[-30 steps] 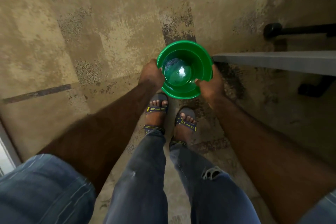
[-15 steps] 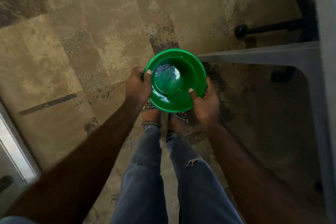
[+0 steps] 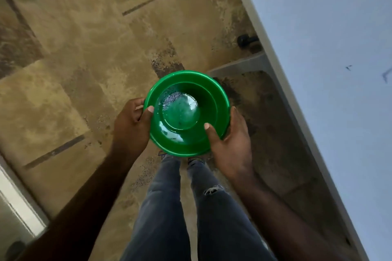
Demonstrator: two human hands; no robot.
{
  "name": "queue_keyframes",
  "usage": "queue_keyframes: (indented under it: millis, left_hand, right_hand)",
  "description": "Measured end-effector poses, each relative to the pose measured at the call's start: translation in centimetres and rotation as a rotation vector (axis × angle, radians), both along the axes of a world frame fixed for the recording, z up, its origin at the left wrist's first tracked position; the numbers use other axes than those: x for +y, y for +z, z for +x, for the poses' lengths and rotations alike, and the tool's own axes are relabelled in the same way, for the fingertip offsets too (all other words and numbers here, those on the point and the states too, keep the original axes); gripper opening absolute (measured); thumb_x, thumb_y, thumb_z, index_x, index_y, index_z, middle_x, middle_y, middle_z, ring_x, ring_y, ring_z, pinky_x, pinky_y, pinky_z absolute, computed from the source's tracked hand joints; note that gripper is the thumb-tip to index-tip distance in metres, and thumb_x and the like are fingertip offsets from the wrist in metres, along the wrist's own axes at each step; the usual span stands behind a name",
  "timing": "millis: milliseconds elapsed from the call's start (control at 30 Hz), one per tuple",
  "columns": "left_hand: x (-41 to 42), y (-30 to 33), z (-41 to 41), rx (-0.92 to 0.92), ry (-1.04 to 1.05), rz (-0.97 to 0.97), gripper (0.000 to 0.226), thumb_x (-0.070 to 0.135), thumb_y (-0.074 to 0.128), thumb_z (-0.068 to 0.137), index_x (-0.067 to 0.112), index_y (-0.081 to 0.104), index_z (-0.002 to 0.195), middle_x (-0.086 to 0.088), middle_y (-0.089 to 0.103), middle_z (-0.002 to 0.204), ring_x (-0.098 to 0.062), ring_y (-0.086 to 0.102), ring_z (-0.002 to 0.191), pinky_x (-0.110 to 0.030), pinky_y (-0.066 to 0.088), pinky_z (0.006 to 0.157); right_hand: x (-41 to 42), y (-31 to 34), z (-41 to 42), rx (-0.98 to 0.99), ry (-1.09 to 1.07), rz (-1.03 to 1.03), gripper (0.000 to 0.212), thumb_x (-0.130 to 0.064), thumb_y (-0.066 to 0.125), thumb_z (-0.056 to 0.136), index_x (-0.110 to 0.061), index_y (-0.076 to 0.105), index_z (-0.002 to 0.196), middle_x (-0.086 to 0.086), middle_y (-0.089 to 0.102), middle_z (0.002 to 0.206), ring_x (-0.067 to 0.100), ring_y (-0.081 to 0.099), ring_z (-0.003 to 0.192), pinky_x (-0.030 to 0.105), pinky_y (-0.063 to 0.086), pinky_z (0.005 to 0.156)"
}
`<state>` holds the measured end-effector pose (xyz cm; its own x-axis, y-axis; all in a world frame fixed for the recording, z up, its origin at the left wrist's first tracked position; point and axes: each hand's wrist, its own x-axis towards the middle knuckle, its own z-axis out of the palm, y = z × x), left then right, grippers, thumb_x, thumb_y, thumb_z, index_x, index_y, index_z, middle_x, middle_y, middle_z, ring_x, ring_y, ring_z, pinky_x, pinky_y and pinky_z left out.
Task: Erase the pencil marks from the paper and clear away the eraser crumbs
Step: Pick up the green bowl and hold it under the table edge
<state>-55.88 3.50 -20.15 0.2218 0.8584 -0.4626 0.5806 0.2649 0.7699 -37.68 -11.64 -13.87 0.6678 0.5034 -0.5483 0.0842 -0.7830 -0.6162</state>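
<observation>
I hold a round green plastic bowl (image 3: 212, 95) over the floor, in front of my legs. My left hand (image 3: 131, 125) grips its left rim with the thumb over the edge. My right hand (image 3: 231, 144) grips the near right rim, thumb inside. A small heap of grey eraser crumbs (image 3: 172, 98) lies at the far left of the bowl's bottom. A white table top (image 3: 331, 53) fills the right side; a few dark pencil marks (image 3: 385, 75) show near its right edge. No paper is told apart from the table surface.
Patterned tan and brown floor (image 3: 74, 48) spreads under the bowl. A grey table frame bar (image 3: 239, 65) and a black foot (image 3: 244, 41) sit below the table edge. A white door frame (image 3: 19, 201) runs along the lower left. My jeans-clad legs (image 3: 165, 207) stand below the bowl.
The bowl has risen closer to the camera while both hands keep their grip. The view has swung so the white table top now fills the right side.
</observation>
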Motion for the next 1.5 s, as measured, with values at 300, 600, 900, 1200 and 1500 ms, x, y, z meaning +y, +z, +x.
queue_keyframes:
  millis: [300,600,900,1200,1500]
  left_hand:
    - [-1.9,3.6,3.9,0.084,-0.151,0.01,0.02,0.042,0.065,0.1,0.038,0.06,0.119,0.015,0.075,0.091,0.005,0.073,0.083,-0.031,0.06,0.074]
    - [-4.8,6.5,8.9,0.032,-0.206,-0.081,0.017,0.031,0.065,0.102,0.036,0.062,0.118,0.015,0.075,0.098,-0.007,0.074,0.092,-0.04,0.062,0.084]
    - [-6.1,7.1,11.3,0.032,-0.226,-0.083,0.018,0.027,0.065,0.102,0.027,0.064,0.12,0.007,0.079,0.098,-0.006,0.077,0.084,-0.04,0.063,0.08]
    - [-6.0,6.9,11.6,0.052,-0.226,-0.067,0.022,0.029,0.065,0.102,0.025,0.065,0.123,0.006,0.079,0.098,0.0,0.076,0.082,-0.03,0.06,0.073]
    - [-6.0,7.2,11.2,0.066,-0.227,-0.06,0.015,0.032,0.064,0.102,0.037,0.062,0.116,0.012,0.078,0.091,0.001,0.075,0.078,-0.032,0.06,0.072]
  right_hand:
    - [-4.4,8.8,3.4,-0.384,0.279,0.414,0.05,-0.018,0.071,0.102,-0.002,0.059,0.147,0.007,0.058,0.154,0.015,0.053,0.146,0.038,0.048,0.119]
    - [-7.7,9.5,14.5,-0.718,0.238,0.084,0.084,-0.051,0.054,0.107,0.001,0.025,0.165,0.016,0.018,0.176,0.026,0.01,0.166,0.052,0.017,0.134]
    - [-8.4,7.1,17.3,-0.707,0.467,-0.152,0.112,-0.086,0.027,0.097,-0.001,0.007,0.168,0.018,-0.005,0.177,0.027,-0.01,0.166,0.049,0.001,0.136]
    - [-9.1,7.1,17.2,-0.699,0.694,0.247,0.091,-0.061,0.057,0.104,0.002,0.03,0.163,0.021,0.021,0.174,0.031,0.016,0.165,0.054,0.019,0.134]
    - [-6.1,6.4,24.1,-0.821,0.667,-0.079,0.1,-0.076,0.023,0.105,0.001,0.005,0.167,0.023,-0.002,0.176,0.033,-0.004,0.166,0.049,0.002,0.136]
